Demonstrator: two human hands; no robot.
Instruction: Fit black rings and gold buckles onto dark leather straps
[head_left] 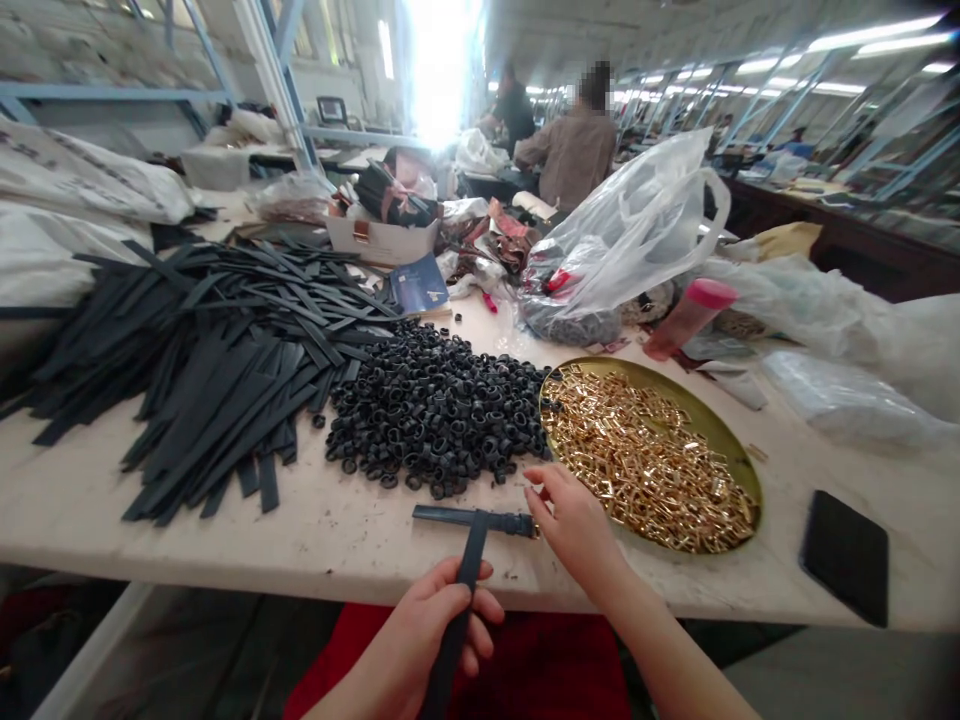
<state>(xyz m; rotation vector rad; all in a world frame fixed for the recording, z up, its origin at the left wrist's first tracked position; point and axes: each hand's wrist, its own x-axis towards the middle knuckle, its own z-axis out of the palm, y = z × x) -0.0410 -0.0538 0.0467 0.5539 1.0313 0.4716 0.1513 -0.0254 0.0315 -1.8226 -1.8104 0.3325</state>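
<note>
In the head view, a dark strap [460, 620] is held in the left hand [457, 612], clasped between thumb and curled fingers at the table's front edge; its upper end is raised past that edge and its lower end is hung toward the red cloth [555, 665]. The right hand [564, 508] is held partly open, thumb and forefinger bent toward each other beside the buckle end of a second strap [474, 520]; whether anything small is pinched there cannot be told. The second strap is laid crosswise on the table [360, 545], seen partly behind the tip of the held one.

The space just behind the second strap is bounded by a heap of black loops [442, 405]. To the left, a pile of dark strips [225, 360] is spread, some ends pointed toward the front edge, with a bare strip of table left before them. To the right of the loops, gold buckles [645, 455] are contained in a round tray [712, 425], its near rim set close to the right forearm. Bare table is left between the tray and a black phone [846, 556], which is placed near the front edge. Behind the tray, a pink-capped bottle [688, 318] is tilted among plastic bags [847, 310].
</note>
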